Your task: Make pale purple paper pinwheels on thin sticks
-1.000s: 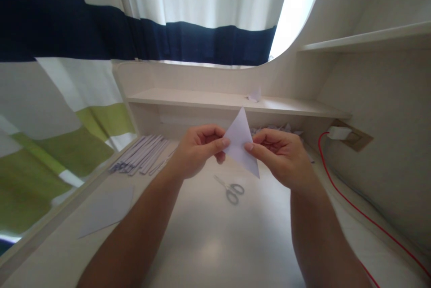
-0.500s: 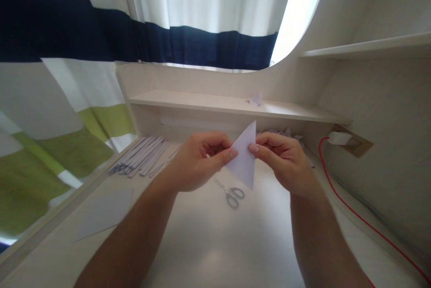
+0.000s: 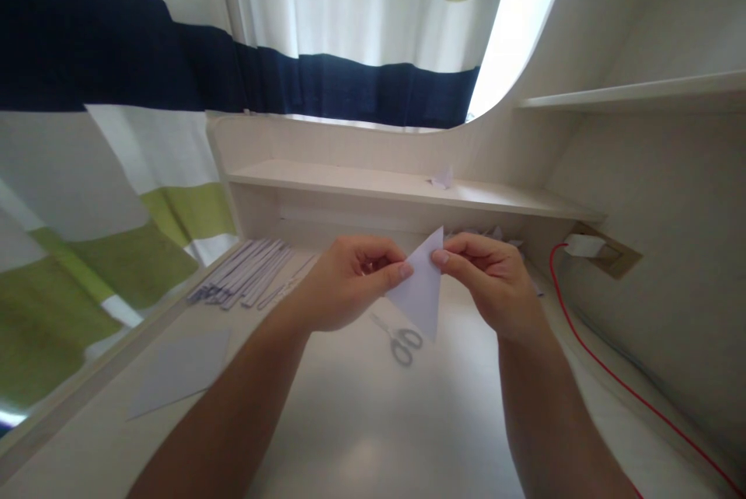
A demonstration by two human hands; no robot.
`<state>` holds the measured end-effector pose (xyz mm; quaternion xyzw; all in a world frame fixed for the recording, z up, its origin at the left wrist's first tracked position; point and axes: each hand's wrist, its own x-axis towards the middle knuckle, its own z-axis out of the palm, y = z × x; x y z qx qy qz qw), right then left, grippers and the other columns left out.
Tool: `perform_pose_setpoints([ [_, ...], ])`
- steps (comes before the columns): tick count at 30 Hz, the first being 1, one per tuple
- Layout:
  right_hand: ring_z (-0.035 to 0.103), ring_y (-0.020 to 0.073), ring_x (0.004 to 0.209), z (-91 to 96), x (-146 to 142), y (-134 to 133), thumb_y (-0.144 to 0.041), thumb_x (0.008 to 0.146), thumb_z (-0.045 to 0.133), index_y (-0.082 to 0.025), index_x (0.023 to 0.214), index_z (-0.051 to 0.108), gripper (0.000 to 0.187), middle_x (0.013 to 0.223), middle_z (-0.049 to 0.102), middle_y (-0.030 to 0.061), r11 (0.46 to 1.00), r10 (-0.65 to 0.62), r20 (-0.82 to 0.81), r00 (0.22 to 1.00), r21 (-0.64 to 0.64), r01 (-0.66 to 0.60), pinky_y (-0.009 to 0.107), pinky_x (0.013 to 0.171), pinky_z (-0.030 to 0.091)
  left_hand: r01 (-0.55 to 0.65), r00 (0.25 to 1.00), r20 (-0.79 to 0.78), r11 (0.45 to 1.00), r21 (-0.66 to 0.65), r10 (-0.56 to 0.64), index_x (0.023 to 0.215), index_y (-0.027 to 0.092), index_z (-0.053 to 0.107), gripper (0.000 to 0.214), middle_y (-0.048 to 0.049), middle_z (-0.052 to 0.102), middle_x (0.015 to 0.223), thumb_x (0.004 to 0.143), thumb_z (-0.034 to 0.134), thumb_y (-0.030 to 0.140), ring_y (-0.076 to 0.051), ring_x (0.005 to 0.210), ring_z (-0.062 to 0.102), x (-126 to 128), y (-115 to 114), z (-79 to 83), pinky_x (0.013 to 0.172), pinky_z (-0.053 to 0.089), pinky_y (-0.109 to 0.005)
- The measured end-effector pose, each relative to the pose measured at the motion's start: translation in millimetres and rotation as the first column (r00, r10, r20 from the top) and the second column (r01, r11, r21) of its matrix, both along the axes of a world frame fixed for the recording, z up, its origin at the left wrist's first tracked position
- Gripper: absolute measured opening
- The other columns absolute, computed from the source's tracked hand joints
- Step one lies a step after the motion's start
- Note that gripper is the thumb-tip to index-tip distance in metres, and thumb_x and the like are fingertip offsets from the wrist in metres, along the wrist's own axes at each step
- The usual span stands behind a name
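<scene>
A folded white paper triangle [image 3: 420,287] is held up above the desk, one point upward and another downward. My left hand [image 3: 358,281] pinches its left side between thumb and fingers. On its right edge, my right hand [image 3: 483,273] grips the same paper with thumb and forefinger. Beneath the paper lies a pair of scissors [image 3: 402,343] with grey handles, its blades pointing up and left. The fingers behind the paper are partly hidden.
Several folded paper strips [image 3: 245,270] lie at the back left, with flat white paper [image 3: 180,371] nearer. A small folded paper piece [image 3: 443,179] stands on the shelf [image 3: 350,179]. A red cable [image 3: 606,375] runs from a white plug [image 3: 583,245] along the right.
The paper triangle sits slightly lower in view and its lower tip now comes close to the scissors' handles in the picture. Both hands keep their pinch, and the view has shifted slightly.
</scene>
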<state>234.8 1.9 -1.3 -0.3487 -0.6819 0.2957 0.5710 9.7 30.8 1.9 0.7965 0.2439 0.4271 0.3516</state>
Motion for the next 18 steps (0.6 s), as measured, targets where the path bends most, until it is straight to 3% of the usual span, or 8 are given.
perform_pose_setpoints([
  [7, 0.065, 0.0128, 0.068, -0.8, 4, 1, -0.031, 0.093, 0.079, -0.024, 0.081, 0.083, 0.014, 0.074, 0.074, -0.001, 0.999, 0.031, -0.018, 0.999, -0.03, -0.031, 0.024, 0.064, 0.053, 0.018, 1.0, -0.024, 0.999, -0.033, -0.019, 0.08, 0.014, 0.079, 0.026, -0.0061, 0.073, 0.073, 0.093, 0.072, 0.035, -0.015, 0.067, 0.061, 3, -2, -0.8, 0.058, 0.045, -0.025],
  [11, 0.069, 0.0141, 0.07, -1.8, 5, 2, -0.027, 0.093, 0.078, -0.024, 0.081, 0.084, 0.014, 0.074, 0.076, -0.0001, 1.0, -0.007, -0.019, 1.0, 0.017, 0.007, 0.026, 0.067, 0.056, 0.038, 0.999, -0.015, 0.995, -0.09, -0.039, 0.08, 0.014, 0.079, 0.026, -0.0062, 0.072, 0.073, 0.092, 0.073, 0.037, -0.015, 0.067, 0.061, 4, -1, -1.7, 0.058, 0.045, -0.025],
  [18, 0.072, 0.0148, 0.066, -6.0, 8, 9, -0.03, 0.088, 0.082, -0.024, 0.081, 0.084, 0.01, 0.075, 0.078, 0.0, 0.997, -0.074, -0.181, 0.981, -0.032, 0.07, 0.028, 0.067, 0.063, 0.063, 0.996, 0.065, 0.987, -0.148, -0.053, 0.08, 0.014, 0.077, 0.022, -0.0021, 0.068, 0.069, 0.09, 0.074, 0.034, -0.012, 0.067, 0.059, 5, 15, -7.4, 0.062, 0.043, -0.023],
])
